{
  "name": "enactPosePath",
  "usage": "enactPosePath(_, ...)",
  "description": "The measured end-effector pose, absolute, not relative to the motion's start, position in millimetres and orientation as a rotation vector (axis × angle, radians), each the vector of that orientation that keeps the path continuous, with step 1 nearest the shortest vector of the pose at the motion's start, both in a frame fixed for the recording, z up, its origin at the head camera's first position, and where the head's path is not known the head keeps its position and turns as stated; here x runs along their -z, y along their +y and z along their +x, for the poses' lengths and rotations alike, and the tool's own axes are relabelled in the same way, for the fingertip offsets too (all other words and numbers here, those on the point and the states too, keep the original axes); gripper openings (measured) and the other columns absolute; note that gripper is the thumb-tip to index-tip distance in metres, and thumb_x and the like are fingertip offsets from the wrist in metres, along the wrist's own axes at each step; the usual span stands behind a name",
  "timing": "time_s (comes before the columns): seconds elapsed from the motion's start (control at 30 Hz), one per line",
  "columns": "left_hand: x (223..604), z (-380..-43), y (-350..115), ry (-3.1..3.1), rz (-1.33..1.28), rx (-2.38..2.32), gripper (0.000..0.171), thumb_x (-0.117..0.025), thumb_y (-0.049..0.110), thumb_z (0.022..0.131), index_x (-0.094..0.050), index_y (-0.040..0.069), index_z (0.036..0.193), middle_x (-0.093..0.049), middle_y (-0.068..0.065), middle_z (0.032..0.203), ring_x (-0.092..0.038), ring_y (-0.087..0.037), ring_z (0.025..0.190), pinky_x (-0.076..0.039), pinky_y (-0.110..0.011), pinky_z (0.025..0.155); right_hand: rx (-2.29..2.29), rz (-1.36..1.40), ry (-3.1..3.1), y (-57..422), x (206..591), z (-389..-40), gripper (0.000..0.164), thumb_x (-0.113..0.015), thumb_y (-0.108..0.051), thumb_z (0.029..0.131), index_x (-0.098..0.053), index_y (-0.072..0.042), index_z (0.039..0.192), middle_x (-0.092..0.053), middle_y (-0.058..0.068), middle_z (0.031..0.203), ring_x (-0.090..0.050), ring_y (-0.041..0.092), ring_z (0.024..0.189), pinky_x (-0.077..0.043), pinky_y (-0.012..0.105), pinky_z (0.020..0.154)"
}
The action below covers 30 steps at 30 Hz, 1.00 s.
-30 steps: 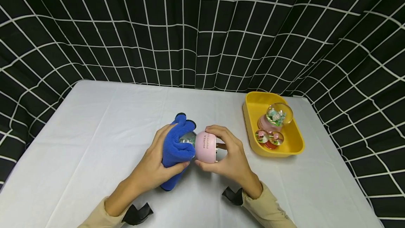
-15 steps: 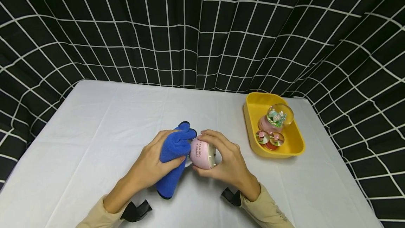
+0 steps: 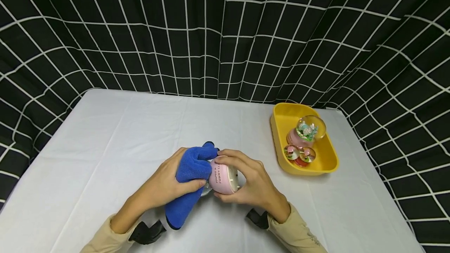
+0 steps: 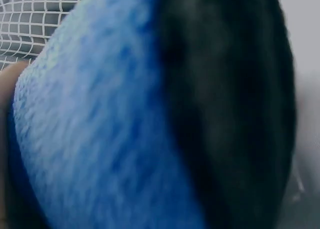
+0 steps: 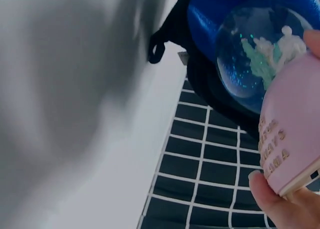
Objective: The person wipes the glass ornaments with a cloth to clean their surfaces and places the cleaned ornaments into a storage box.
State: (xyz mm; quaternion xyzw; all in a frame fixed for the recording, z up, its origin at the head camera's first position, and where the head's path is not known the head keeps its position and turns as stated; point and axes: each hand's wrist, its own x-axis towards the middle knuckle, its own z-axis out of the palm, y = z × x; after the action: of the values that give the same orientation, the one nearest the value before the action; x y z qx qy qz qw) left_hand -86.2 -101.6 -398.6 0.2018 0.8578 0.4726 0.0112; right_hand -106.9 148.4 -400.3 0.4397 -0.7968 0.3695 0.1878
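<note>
My right hand (image 3: 251,177) grips a snow globe (image 3: 221,178) by its pink lettered base, which is tipped so the underside faces right. In the right wrist view the clear ball (image 5: 252,56) holds white and green figures and glitter. A blue cloth (image 3: 193,167) with black edging is bunched in my left hand (image 3: 159,184), thumb over its front, and lies against the ball. Most of the ball is hidden by cloth and base in the head view. Blurred blue cloth (image 4: 100,119) fills most of the left wrist view.
A yellow tray (image 3: 332,161) stands at the right on the white-covered table (image 3: 116,139). Inside it are another pink-based snow globe (image 3: 306,134) and small clear balls (image 3: 299,154) on a red base. A black gridded curtain (image 3: 197,38) hangs behind.
The globe has turned and moved slightly left and toward me, showing more of its base's side. The cloth has shifted over the ball, its lower end swinging down and left.
</note>
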Motion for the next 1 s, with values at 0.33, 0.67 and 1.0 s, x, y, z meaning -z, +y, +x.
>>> enactPosePath(0.33, 397.8, -88.5, -108.2, 2.426, 0.69, -1.614, 0.04, -0.07, 0.025, 0.091, -0.058, 0.015, 0.128, -0.068, 0.0, 0.11, -0.065, -0.01, 0.093, -0.055, -0.028, 0.081, -1.171, 1.377, -2.186, 151.6, 400.7, -109.3, 0.075, -0.096, -0.025, 0.057, -0.063, -0.013, 0.124, -0.064, 0.009, 0.125, -0.064, 0.022, 0.116, -0.052, 0.027, 0.099)
enactPosePath(0.67, 398.9, -92.7, -113.3, 2.314, 0.648, -1.67, 0.028, -0.065, 0.02, 0.092, -0.064, 0.008, 0.118, -0.069, -0.007, 0.098, -0.067, -0.011, 0.082, -0.057, -0.03, 0.071, -1.208, 1.46, -2.14, 146.9, 399.8, -108.0, 0.075, -0.096, -0.021, 0.058, -0.062, -0.01, 0.124, -0.064, 0.012, 0.126, -0.063, 0.024, 0.117, -0.051, 0.029, 0.101)
enactPosePath(1.0, 398.1, -96.0, -118.2, 2.004, 0.696, -1.782, 0.024, -0.054, 0.019, 0.1, -0.061, -0.002, 0.111, -0.063, -0.009, 0.091, -0.067, -0.015, 0.077, -0.059, -0.037, 0.065, -1.304, 1.534, -2.033, 147.1, 398.4, -108.9, 0.077, -0.097, -0.016, 0.054, -0.061, -0.006, 0.122, -0.063, 0.017, 0.125, -0.061, 0.027, 0.119, -0.051, 0.034, 0.102)
